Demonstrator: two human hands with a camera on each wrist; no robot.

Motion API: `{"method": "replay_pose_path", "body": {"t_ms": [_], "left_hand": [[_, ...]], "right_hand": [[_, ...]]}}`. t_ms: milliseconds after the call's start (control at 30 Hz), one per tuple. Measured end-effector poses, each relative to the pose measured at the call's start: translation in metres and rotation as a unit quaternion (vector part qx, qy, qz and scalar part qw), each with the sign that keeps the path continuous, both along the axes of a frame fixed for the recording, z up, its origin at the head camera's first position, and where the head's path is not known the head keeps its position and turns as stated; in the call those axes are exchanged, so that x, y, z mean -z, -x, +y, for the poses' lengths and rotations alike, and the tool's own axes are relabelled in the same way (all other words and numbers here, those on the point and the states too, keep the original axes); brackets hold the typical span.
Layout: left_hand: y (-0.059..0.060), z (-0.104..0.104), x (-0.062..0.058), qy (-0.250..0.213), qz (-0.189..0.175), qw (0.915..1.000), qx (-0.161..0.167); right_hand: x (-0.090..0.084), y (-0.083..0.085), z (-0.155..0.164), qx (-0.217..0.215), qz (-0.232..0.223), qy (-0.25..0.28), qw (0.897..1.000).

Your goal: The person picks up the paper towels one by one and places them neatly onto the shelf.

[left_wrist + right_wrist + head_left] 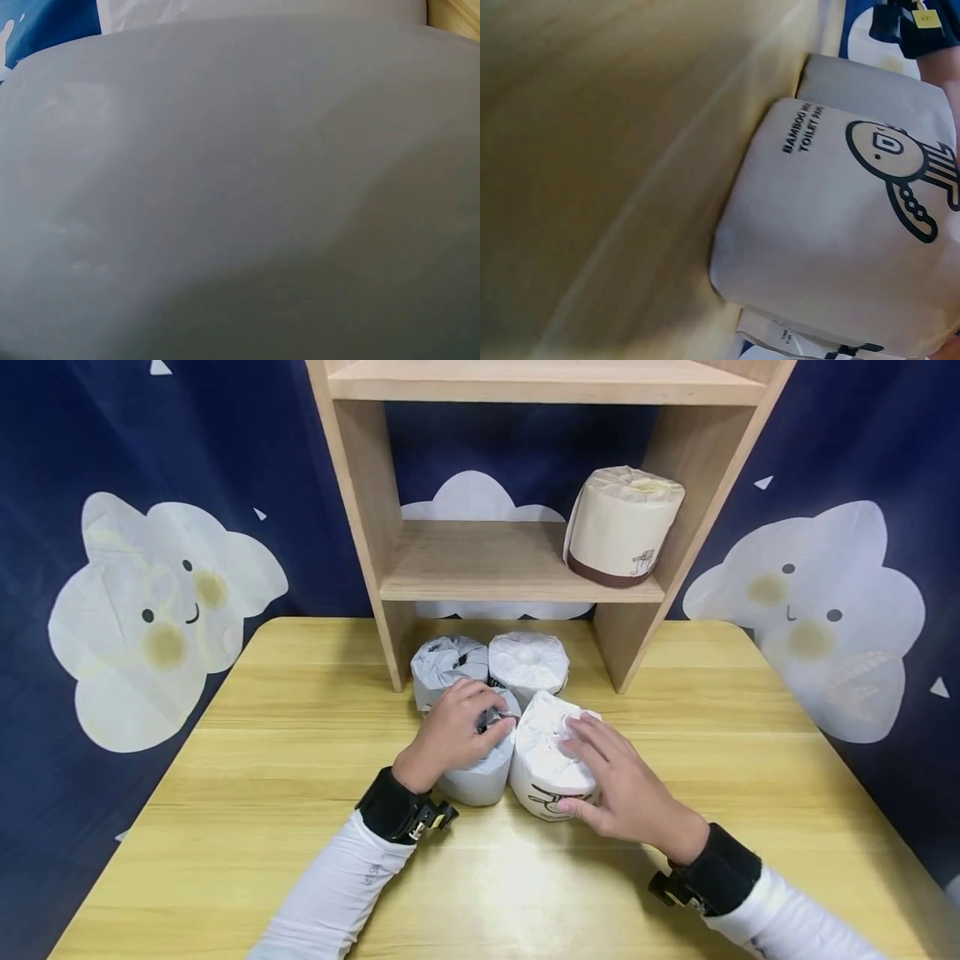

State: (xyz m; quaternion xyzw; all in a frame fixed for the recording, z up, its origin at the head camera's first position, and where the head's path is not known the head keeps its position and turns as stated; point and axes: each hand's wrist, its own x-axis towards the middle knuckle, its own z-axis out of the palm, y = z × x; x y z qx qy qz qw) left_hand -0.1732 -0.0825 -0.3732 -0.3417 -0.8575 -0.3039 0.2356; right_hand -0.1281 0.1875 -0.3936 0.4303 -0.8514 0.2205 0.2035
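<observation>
Four-square on the table stand wrapped toilet rolls, two grey-looking on the left and two white on the right. My left hand [459,727] curls over the top of the front grey toilet roll [476,783], thumb and fingers around its upper edge. That roll's pale side [240,150] fills most of the left wrist view. My right hand [618,781] lies against the front white toilet roll [543,760], fingers spread on its top and right side, thumb near its front. Printed lettering and a black drawing show on this white roll [817,225] in the right wrist view.
Behind the front pair, a grey roll [442,664] and a white roll [528,662] sit under the wooden shelf [517,589]. A cream roll with a brown base [626,527] stands on the shelf's right. A navy cloud-print curtain [300,527] hangs behind.
</observation>
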Motion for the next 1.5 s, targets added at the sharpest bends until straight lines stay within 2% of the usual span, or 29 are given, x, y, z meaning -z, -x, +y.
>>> {"method": "replay_pose_path", "body": {"t_ms": [333, 700, 1200, 1500], "left_hand": [[-0.002, 0.002, 0.002, -0.001, 0.000, 1.0000, 0.004], [-0.002, 0.003, 0.002, 0.005, 0.004, 1.0000, 0.006], [0.000, 0.004, -0.003, 0.013, 0.000, 0.9999, 0.005], [0.000, 0.000, -0.001, 0.006, 0.004, 1.0000, 0.000]], "right_hand": [[0.013, -0.003, -0.002, 0.004, 0.039, 0.023, 0.999], [0.016, -0.003, -0.008, -0.003, 0.072, 0.073, 0.995], [0.014, 0.000, -0.009, -0.001, 0.071, 0.088, 0.994], [0.013, 0.003, -0.012, -0.013, 0.074, 0.089, 0.993]]}}
